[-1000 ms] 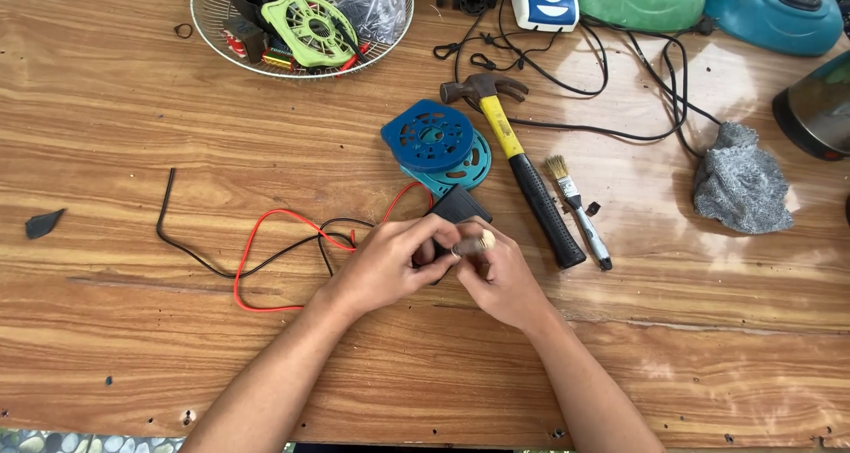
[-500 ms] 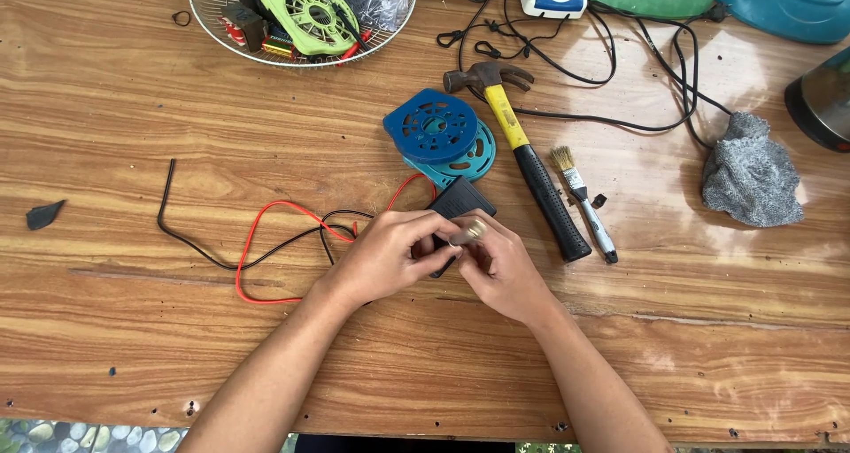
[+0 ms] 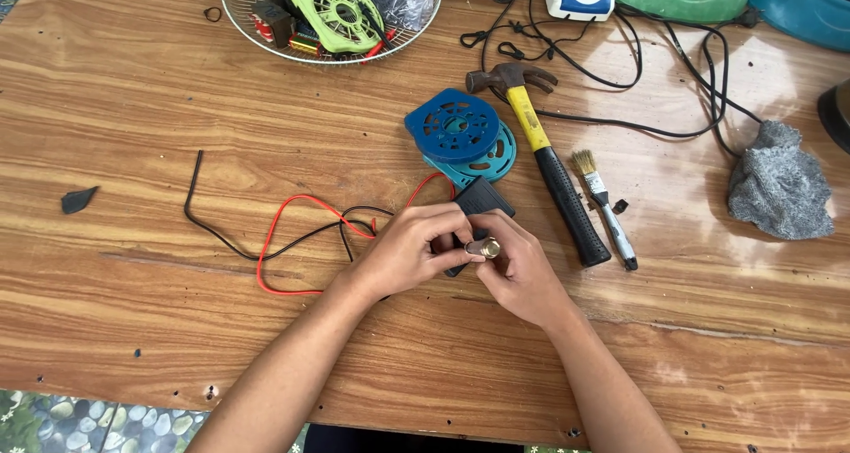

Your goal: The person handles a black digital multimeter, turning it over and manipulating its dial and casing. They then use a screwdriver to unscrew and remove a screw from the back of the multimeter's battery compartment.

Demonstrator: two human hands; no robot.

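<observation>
Brass-coloured cylinder [image 3: 490, 247] sat pinched in your right hand [image 3: 518, 276]'s fingers while your left hand [image 3: 412, 249] gripped the black box [image 3: 482, 201] over the tabletop [image 3: 177, 108]; since a second before, the hands barely shifted; red and black wires [image 3: 301, 227] trailed left.

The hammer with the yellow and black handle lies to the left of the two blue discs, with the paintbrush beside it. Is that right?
Not quite. In the head view the hammer lies to the right of the two blue discs, not the left. The paintbrush does lie beside it, further right.
</observation>
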